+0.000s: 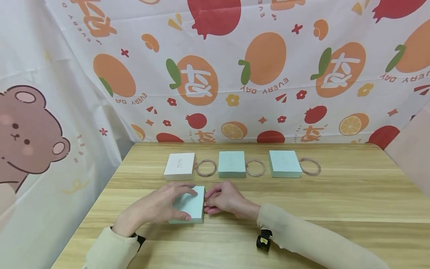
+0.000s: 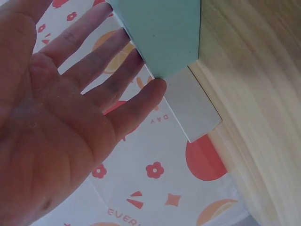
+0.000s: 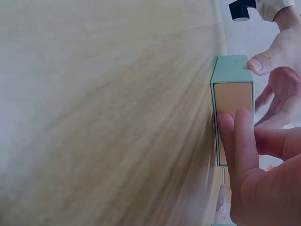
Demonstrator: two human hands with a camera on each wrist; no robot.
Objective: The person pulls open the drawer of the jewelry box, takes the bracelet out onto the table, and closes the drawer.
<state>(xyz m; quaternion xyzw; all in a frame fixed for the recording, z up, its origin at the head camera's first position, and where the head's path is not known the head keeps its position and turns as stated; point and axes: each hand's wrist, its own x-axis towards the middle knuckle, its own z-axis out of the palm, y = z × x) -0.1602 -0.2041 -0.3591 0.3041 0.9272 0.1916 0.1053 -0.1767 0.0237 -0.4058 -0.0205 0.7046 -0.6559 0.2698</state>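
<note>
A mint-green box [image 1: 189, 203] lies at the front of the table. My left hand [image 1: 161, 205] rests on its top, fingers spread; the thumb lies near the box's front edge. Fairly straight fingers reach the mint-green surface [image 2: 164, 33] in the left wrist view. My right hand [image 1: 226, 200] is at the box's right end. Two of its fingers touch a tan end panel [image 3: 233, 96], framed by the green sleeve, in the right wrist view. Whether anything small sits between these fingers is hidden.
Along the back stand a white box [image 1: 180, 164] and two mint boxes, left [image 1: 232, 164] and right [image 1: 284, 164]. A ring-shaped bangle lies right of each: left [image 1: 206, 168], middle [image 1: 255, 168], right [image 1: 310, 166]. Behind hangs a fruit-printed cloth [image 1: 231, 89].
</note>
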